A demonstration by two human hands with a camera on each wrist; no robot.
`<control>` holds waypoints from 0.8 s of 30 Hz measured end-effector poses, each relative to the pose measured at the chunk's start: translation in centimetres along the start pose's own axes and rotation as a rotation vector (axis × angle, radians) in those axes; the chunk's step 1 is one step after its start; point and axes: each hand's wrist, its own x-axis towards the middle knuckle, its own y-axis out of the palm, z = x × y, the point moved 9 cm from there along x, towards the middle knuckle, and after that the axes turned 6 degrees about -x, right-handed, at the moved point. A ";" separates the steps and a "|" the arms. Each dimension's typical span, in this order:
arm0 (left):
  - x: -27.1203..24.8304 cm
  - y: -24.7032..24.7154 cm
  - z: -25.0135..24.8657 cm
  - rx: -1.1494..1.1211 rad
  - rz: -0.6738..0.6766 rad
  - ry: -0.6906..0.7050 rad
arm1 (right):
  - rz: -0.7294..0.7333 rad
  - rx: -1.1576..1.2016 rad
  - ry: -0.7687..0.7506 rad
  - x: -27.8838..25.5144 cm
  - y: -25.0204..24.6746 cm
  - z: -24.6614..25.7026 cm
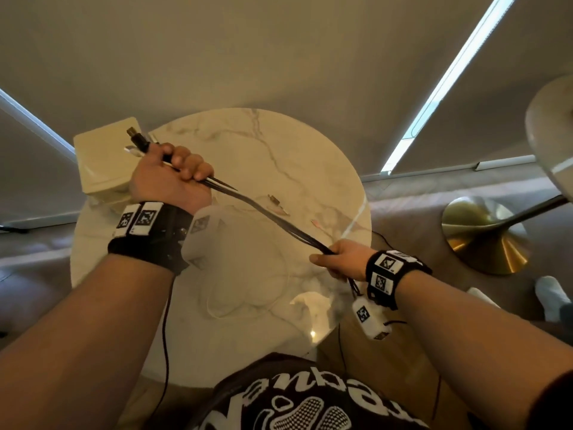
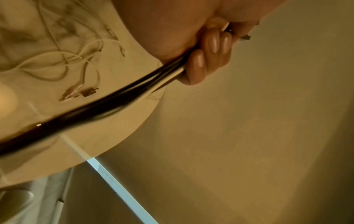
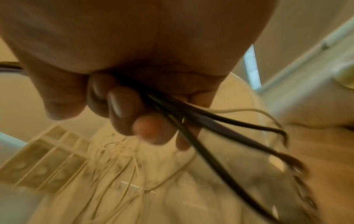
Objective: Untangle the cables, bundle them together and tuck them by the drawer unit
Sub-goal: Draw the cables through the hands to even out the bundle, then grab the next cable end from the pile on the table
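Note:
A bunch of black cables (image 1: pixel 266 212) stretches in the air over the round marble table (image 1: pixel 310 144), from upper left to lower right. My left hand (image 1: pixel 173 175) grips one end of it, with plug ends (image 1: pixel 136 139) sticking out past my fist in front of the cream drawer unit (image 1: pixel 102 162). My right hand (image 1: pixel 338 259) grips the other end near the table's right edge; loose black tails (image 3: pixel 249 136) hang below it. In the left wrist view my fingers (image 2: pixel 206 60) curl round the black cables (image 2: pixel 114 103). Thin white cables (image 2: pixel 67 60) lie loose on the table.
Small connector ends (image 1: pixel 277 201) of the white cables lie mid-table. A brass lamp base (image 1: pixel 483 234) stands on the floor at right, its shade (image 1: pixel 552 125) above. A thin black wire (image 1: pixel 166 330) hangs from my left wristband. Blinds cover the windows behind.

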 end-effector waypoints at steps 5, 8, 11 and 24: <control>1.1 -1.9 -1.1 -0.066 -0.087 -0.011 | 0.045 0.047 0.136 0.3 1.9 -3.9; 2.1 -3.5 -2.4 -0.108 -0.124 -0.020 | 0.007 -0.074 0.228 0.7 1.6 -6.7; 2.3 -4.5 -3.1 -0.071 -0.158 -0.012 | -0.052 -0.104 0.328 0.9 0.9 -8.9; 0.5 -5.2 -1.3 0.162 -0.089 0.016 | -0.024 -0.599 0.228 1.3 -1.9 -0.8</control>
